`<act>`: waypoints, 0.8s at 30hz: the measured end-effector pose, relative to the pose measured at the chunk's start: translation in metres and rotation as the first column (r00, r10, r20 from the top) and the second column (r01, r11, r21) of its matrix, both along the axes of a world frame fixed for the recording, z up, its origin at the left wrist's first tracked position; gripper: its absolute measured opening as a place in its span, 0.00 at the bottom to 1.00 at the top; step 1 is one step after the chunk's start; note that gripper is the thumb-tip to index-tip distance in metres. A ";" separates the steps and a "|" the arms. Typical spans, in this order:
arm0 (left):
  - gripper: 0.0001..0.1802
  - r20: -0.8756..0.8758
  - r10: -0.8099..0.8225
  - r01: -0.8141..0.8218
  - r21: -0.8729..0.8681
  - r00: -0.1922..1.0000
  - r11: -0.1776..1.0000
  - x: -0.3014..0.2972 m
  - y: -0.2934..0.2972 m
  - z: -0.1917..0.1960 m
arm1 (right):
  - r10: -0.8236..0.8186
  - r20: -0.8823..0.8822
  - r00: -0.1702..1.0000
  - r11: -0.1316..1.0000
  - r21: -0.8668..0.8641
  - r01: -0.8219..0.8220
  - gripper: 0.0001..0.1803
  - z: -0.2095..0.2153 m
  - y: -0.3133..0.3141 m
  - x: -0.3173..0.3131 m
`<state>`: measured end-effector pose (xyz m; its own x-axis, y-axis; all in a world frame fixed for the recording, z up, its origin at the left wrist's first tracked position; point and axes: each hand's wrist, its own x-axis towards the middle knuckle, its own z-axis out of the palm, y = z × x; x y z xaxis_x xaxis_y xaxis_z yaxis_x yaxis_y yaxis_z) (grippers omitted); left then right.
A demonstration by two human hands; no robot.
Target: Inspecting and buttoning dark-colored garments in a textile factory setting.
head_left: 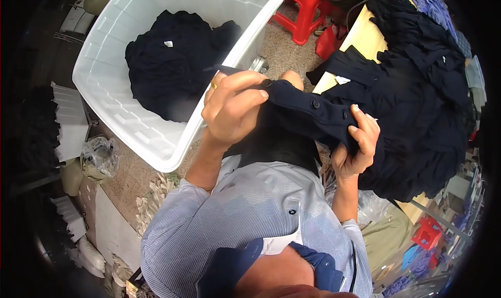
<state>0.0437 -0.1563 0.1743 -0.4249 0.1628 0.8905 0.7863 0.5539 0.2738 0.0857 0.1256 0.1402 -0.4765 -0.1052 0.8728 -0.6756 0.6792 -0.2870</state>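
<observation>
A dark navy garment with a buttoned strip (305,106) is stretched between my two hands above my lap. My left hand (232,107) pinches one end of the strip, beside a dark button, and a yellow ring shows on one finger. A dark pointed thing (225,69) sticks out past this hand's fingers toward the white bin; its kind is unclear. At the strip's other end, my right hand (360,144) grips the cloth with thumb and fingers. Several round buttons face up along the strip. The garment's lower part merges with the dark cloth over my lap.
A large white plastic bin (172,160) stands to the left, with dark garments (177,58) inside. On the right, a heap of navy garments (417,110) covers a pale wooden table (365,34). Beyond the bin is a red stool (300,16). Plastic bags (102,154) lie at the left.
</observation>
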 end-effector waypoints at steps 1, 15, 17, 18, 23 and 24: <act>0.21 0.000 -0.007 0.007 -0.005 1.000 1.000 -0.001 0.000 0.000 | 0.057 0.022 0.998 0.996 -0.072 -0.055 0.24 -0.003 -0.003 -0.002; 0.29 0.036 -0.006 0.006 -0.001 0.999 1.000 -0.016 -0.007 -0.009 | 0.164 0.001 0.986 0.975 -0.155 -0.162 0.26 0.006 -0.016 -0.007; 0.29 0.055 -0.002 0.002 0.006 0.998 1.000 -0.015 -0.005 -0.009 | 0.199 0.030 0.980 0.977 -0.083 -0.196 0.21 0.005 -0.012 -0.004; 0.28 0.066 -0.001 0.002 -0.018 0.998 1.000 -0.015 -0.005 -0.009 | 0.188 0.036 0.981 0.980 -0.065 -0.186 0.21 0.006 -0.011 -0.003; 0.26 0.057 0.007 -0.002 -0.085 0.998 0.996 -0.014 -0.009 -0.007 | 0.100 0.038 0.994 0.994 0.050 -0.102 0.15 0.012 -0.011 -0.003; 0.26 0.058 0.008 -0.003 -0.088 0.998 0.996 -0.015 -0.009 -0.009 | 0.081 0.046 0.996 0.992 0.091 -0.085 0.14 0.011 -0.007 -0.005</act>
